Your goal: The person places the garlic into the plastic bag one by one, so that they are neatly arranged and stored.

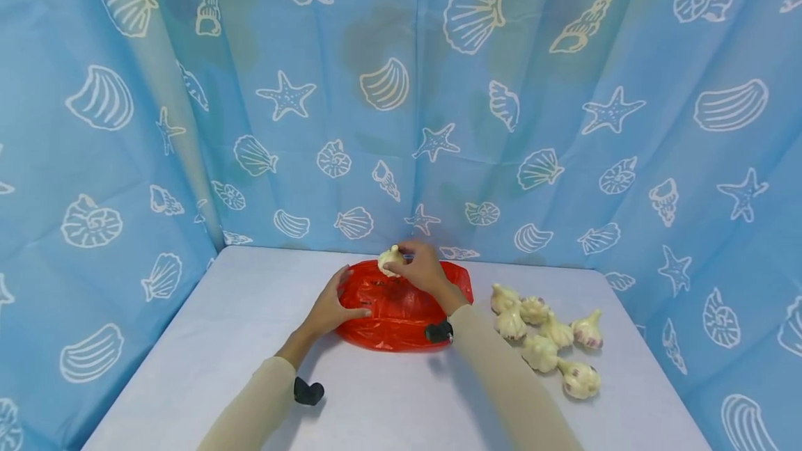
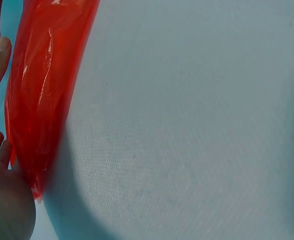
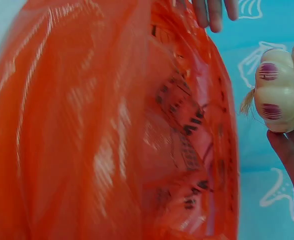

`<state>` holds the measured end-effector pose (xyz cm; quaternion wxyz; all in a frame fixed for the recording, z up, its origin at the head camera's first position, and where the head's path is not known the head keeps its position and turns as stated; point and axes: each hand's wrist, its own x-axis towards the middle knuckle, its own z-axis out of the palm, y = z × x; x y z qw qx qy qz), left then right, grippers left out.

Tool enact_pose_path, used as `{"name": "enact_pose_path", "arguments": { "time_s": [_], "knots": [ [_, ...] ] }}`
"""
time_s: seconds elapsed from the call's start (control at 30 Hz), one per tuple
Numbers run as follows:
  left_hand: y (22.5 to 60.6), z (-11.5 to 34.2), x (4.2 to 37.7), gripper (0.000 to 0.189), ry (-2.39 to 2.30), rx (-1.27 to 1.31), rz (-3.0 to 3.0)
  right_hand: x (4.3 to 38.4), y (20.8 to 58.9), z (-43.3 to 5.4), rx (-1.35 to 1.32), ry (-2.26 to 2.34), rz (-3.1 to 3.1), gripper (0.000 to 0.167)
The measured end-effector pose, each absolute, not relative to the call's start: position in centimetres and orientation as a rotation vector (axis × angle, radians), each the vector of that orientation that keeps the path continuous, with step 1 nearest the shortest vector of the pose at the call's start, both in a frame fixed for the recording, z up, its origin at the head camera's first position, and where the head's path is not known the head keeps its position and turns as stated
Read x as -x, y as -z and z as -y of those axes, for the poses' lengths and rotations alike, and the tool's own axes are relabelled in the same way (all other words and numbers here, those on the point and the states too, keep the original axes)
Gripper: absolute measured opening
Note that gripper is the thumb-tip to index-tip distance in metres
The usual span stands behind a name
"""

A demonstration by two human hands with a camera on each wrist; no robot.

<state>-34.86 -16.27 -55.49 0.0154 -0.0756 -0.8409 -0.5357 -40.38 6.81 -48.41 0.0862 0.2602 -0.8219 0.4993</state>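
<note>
A red plastic bag [image 1: 401, 305] with dark print inside lies at the back middle of the white table, its mouth spread wide. My left hand [image 1: 335, 305] rests at the bag's left end, thumb and fingers spread apart and touching it. In the right wrist view, straight left fingers [image 3: 214, 12] show past the bag's rim. My right hand [image 1: 422, 266] pinches a garlic bulb [image 1: 391, 261] between thumb and fingers over the bag's far rim. Purple streaks mark this bulb [image 3: 279, 92], and a tuft of roots sticks out from it.
Several more garlic bulbs [image 1: 540, 352] lie in a loose group on the table [image 1: 238, 339], right of the bag. A blue curtain [image 1: 351, 110] with white shell and starfish prints hangs along the back and sides, right behind the bag.
</note>
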Motion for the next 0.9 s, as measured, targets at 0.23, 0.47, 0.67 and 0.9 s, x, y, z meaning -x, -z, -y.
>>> {"name": "enact_pose_path", "arguments": {
  "time_s": [0.23, 0.47, 0.67, 0.9],
  "knots": [
    [55.7, 15.9, 35.0, 0.108, 1.655, 0.270, 2.622, 40.1, 49.4, -6.1, -0.720, -1.451, 2.522, 0.032],
    [55.7, 15.8, 35.3, 0.109, 1.625, 0.293, 2.626, 40.4, 50.3, -5.6, -0.709, -1.374, 2.572, 0.032],
    [55.5, 15.9, 35.3, 0.107, 1.644, 0.315, 2.608, 40.2, 51.0, -5.0, -0.721, -1.340, 2.582, 0.034],
    [55.5, 15.6, 35.2, 0.109, 1.653, 0.307, 2.614, 40.0, 51.6, -4.7, -0.684, -1.297, 2.607, 0.035]
  ]
}}
